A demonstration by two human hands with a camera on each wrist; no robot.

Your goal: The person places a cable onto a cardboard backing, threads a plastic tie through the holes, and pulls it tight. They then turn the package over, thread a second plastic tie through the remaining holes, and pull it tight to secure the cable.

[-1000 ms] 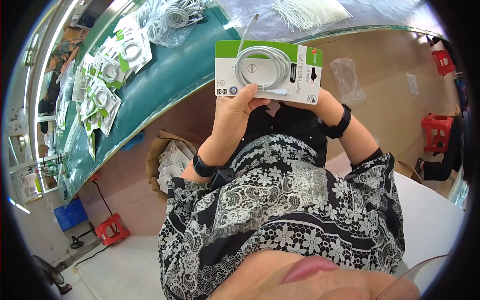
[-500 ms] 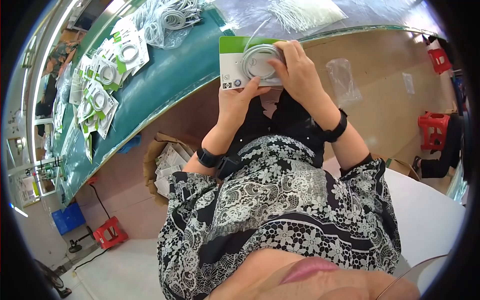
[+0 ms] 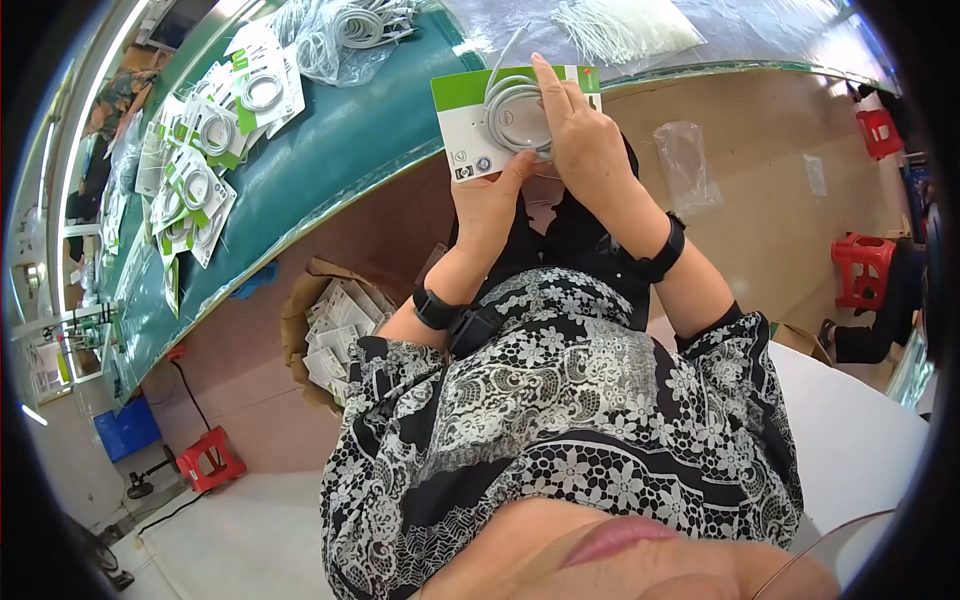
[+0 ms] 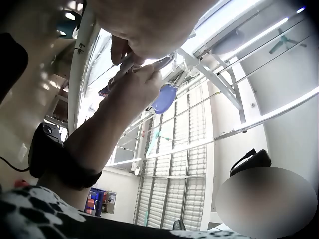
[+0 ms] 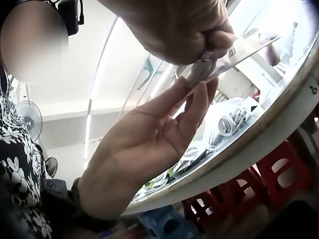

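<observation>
My left hand (image 3: pixel 487 208) holds a green-and-white USB-C cable card (image 3: pixel 462 130) by its lower edge, thumb on the front; its pinch shows in the right wrist view. On the card lies a coiled white cable (image 3: pixel 497 125), one end sticking up past the top edge. My right hand (image 3: pixel 592 150) lies over the card's right part and the coil, index finger stretched upward, other fingers curled at the cable. In the right wrist view a metal cable plug (image 5: pixel 207 56) shows right below those fingers. The right hand hides most of the card's print.
Several carded cables (image 3: pixel 215 135) are heaped on the green table (image 3: pixel 330 150), near bagged coiled cables (image 3: pixel 355 30). White cable ties (image 3: pixel 625 28) lie at the table's back. Below stands a carton of white packaging (image 3: pixel 335 330). Red stools (image 3: pixel 212 458) stand on the floor at both sides.
My right hand has come from the card's right edge round to its front, over the coil. The card now tilts, with its right side higher. My left hand keeps its hold.
</observation>
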